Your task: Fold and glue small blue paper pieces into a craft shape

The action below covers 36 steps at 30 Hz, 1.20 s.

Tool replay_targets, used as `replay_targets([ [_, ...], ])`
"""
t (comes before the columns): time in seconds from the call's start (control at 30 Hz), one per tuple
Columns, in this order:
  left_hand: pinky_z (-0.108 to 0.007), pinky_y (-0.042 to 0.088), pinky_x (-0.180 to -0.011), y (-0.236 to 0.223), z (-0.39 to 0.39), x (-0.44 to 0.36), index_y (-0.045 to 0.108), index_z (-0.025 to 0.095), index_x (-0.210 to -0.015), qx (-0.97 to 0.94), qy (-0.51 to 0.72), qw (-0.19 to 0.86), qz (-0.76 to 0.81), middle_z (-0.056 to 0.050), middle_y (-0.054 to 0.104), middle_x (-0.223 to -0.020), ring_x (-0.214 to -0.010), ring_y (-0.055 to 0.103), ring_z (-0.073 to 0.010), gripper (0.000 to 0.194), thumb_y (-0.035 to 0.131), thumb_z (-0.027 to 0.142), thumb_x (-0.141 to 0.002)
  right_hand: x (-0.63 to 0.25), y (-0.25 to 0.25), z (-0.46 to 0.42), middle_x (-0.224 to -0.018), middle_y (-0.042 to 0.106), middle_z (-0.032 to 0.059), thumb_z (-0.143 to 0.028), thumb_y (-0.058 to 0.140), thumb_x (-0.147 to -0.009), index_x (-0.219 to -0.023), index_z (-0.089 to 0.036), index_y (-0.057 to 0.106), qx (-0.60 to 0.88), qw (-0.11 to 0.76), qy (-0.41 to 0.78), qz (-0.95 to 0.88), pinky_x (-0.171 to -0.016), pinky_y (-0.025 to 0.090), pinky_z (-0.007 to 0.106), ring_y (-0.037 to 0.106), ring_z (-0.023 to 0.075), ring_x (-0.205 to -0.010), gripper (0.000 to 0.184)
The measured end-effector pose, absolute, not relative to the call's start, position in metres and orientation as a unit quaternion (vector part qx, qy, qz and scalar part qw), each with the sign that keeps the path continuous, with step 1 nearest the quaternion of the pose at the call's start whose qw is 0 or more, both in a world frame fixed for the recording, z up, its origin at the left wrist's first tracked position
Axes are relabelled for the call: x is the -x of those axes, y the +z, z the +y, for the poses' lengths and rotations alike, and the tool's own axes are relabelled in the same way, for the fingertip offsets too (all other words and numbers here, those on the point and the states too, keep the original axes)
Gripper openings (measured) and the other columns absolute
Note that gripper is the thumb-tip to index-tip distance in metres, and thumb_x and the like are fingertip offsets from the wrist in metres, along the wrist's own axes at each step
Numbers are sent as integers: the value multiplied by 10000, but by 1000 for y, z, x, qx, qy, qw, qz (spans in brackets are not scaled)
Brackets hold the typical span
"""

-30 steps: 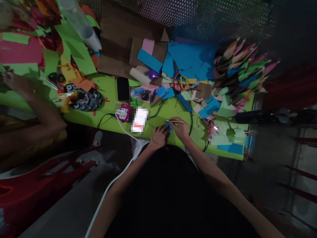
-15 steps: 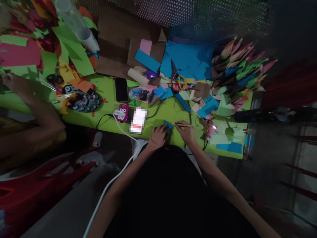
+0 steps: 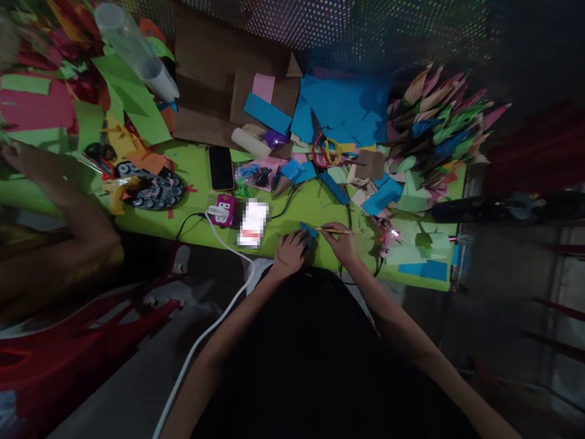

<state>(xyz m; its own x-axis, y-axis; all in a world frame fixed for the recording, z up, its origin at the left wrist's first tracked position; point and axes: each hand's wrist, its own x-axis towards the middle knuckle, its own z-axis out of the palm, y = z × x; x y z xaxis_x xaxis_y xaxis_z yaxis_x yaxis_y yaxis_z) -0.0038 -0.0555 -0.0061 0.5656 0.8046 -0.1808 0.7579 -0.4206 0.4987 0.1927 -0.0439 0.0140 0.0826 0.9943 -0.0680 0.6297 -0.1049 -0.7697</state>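
1. Your left hand rests, fingers slightly spread, over the blue paper piece on the green tabletop, near its front edge.
2. Your right hand pinches a slim, pencil-like stick, its tip just beside the paper.

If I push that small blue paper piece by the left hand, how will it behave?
Probably light: the blue paper piece looks small and thin. Its pointed corner, showing past the left hand, may bend if pushed. Lying on the green table, it would likely slide, not roll.
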Motion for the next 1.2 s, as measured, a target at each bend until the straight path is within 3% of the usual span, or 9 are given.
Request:
replay_targets([
  [0.33, -471, 376, -1101, -13, -55, 4, 540, 269, -1437, -839, 53, 281, 462, -82, 545, -1505, -1386, 467, -279, 465, 483, 313, -977, -167, 9, -18, -922, 751, 71, -427, 559, -933, -877, -245, 717, 637, 300, 324, -631, -831, 553, 370, 701, 236, -899, 247],
  [1.2, -449, 367, -1107, -10, -54, 4, 557, 256, -1407, -839, 41, 281, 465, -84, 545, -1502, -1380, 472, -267, 440, 478, 322, -979, -172, 14, -22, -910, 763, 74, -507, 559, -914, -856, -237, 716, 660, 295, 336, -604, -816, 554, 368, 713, 239, -884, 318],
])
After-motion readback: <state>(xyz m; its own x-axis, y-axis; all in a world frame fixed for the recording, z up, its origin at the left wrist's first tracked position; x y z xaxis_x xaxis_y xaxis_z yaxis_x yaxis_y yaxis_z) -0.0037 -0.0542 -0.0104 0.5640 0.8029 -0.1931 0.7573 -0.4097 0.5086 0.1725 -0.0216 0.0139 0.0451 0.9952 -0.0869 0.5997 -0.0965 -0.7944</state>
